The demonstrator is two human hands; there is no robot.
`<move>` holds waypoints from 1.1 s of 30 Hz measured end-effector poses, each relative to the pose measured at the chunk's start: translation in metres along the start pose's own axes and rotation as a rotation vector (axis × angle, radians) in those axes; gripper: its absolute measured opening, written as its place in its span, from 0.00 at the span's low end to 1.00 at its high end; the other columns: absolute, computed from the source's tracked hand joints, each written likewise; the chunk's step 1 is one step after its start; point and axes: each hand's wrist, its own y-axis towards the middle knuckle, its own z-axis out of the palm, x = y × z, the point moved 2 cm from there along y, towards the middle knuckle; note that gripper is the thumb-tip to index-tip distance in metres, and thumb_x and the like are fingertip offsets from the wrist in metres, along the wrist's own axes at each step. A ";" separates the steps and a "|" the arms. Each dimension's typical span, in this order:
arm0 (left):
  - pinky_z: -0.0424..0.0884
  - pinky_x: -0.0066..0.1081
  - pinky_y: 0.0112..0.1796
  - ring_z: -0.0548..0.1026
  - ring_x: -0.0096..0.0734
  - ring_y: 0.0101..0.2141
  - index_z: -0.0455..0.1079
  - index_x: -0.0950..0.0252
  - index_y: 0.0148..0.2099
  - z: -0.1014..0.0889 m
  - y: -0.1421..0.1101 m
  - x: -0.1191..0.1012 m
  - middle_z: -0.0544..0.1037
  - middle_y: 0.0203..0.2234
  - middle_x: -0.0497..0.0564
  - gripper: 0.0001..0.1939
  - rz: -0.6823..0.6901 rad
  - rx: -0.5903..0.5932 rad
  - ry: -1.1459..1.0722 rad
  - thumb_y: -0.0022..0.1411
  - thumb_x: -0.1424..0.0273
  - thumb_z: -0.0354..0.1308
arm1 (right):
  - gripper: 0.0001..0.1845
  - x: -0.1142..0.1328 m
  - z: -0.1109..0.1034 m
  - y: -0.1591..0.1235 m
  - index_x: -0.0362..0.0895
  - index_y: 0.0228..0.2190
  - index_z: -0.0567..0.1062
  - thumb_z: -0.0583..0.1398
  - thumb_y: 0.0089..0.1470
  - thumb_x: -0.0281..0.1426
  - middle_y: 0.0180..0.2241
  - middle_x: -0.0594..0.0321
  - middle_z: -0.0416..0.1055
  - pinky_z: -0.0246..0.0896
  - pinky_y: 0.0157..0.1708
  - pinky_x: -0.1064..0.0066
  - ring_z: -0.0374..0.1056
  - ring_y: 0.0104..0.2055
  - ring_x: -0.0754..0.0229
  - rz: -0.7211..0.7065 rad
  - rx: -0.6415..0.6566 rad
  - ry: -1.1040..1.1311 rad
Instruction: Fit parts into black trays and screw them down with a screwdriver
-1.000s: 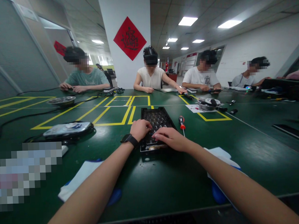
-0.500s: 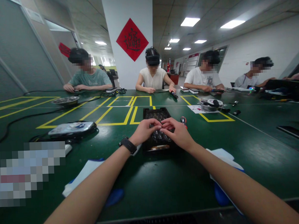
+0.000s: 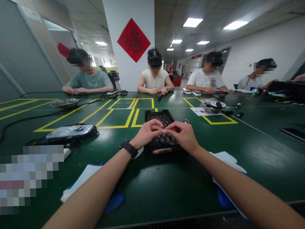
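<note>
Both my hands meet over a black tray [image 3: 159, 117] with small shiny pieces in its compartments. My left hand [image 3: 148, 132], a dark watch on its wrist, pinches thumb and fingers together. Opposite it my right hand [image 3: 185, 135] does the same, and the fingertips of the two touch or nearly touch. A tiny pale thing seems to sit between them, too small to name. A tan label or strip [image 3: 162, 150] lies at the tray's near end. Just behind my right hand shows the end of a red-and-black tool [image 3: 186, 121], mostly covered.
White-and-blue cloths or gloves lie under my left [image 3: 86, 177] and right [image 3: 227, 160] forearms. A phone-like device [image 3: 74, 131] with cables is at left. Metal bowls stand farther left [image 3: 65, 103] and right [image 3: 213, 107]. Several people sit across the green table [image 3: 155, 198].
My right fingers have closed into a pinch against my left fingertips. Across the table, a person has brought a dark tool in front of the body. The view has shifted slightly.
</note>
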 end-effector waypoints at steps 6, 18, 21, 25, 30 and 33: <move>0.65 0.26 0.35 0.72 0.26 0.30 0.65 0.68 0.35 0.001 0.000 -0.001 0.75 0.26 0.48 0.12 0.059 0.015 0.110 0.55 0.63 0.55 | 0.09 0.000 0.000 0.002 0.43 0.30 0.77 0.59 0.50 0.34 0.29 0.60 0.73 0.62 0.33 0.70 0.68 0.31 0.62 -0.055 0.008 -0.061; 0.61 0.26 0.39 0.68 0.26 0.30 0.75 0.67 0.23 0.006 -0.004 -0.004 0.74 0.26 0.51 0.29 0.160 0.256 0.581 0.65 0.62 0.38 | 0.07 -0.007 0.003 0.003 0.42 0.32 0.74 0.57 0.51 0.29 0.31 0.61 0.71 0.61 0.33 0.71 0.66 0.32 0.63 -0.045 0.021 -0.077; 0.61 0.26 0.39 0.68 0.28 0.31 0.76 0.68 0.24 0.006 -0.005 -0.005 0.73 0.25 0.52 0.30 0.152 0.268 0.573 0.65 0.64 0.36 | 0.07 -0.006 0.003 0.003 0.42 0.32 0.74 0.57 0.52 0.29 0.31 0.61 0.70 0.61 0.33 0.71 0.66 0.32 0.63 -0.050 0.029 -0.088; 0.61 0.26 0.37 0.67 0.27 0.29 0.75 0.68 0.24 0.005 -0.006 -0.005 0.73 0.24 0.52 0.31 0.138 0.271 0.559 0.65 0.64 0.34 | 0.08 -0.007 0.003 0.003 0.43 0.33 0.74 0.56 0.52 0.28 0.32 0.61 0.71 0.60 0.34 0.71 0.66 0.34 0.63 -0.047 0.046 -0.094; 0.61 0.25 0.32 0.67 0.26 0.26 0.73 0.69 0.27 0.006 -0.004 -0.005 0.71 0.22 0.49 0.27 0.115 0.137 0.582 0.63 0.59 0.39 | 0.07 -0.008 0.004 0.003 0.42 0.33 0.74 0.56 0.51 0.28 0.31 0.61 0.71 0.60 0.33 0.71 0.66 0.32 0.64 -0.026 0.072 -0.070; 0.63 0.25 0.34 0.69 0.27 0.29 0.72 0.67 0.30 0.004 -0.002 -0.006 0.72 0.23 0.48 0.24 0.122 0.056 0.618 0.62 0.57 0.41 | 0.07 -0.008 0.004 0.003 0.42 0.33 0.73 0.56 0.51 0.29 0.30 0.62 0.71 0.60 0.33 0.71 0.66 0.32 0.64 0.008 0.101 -0.034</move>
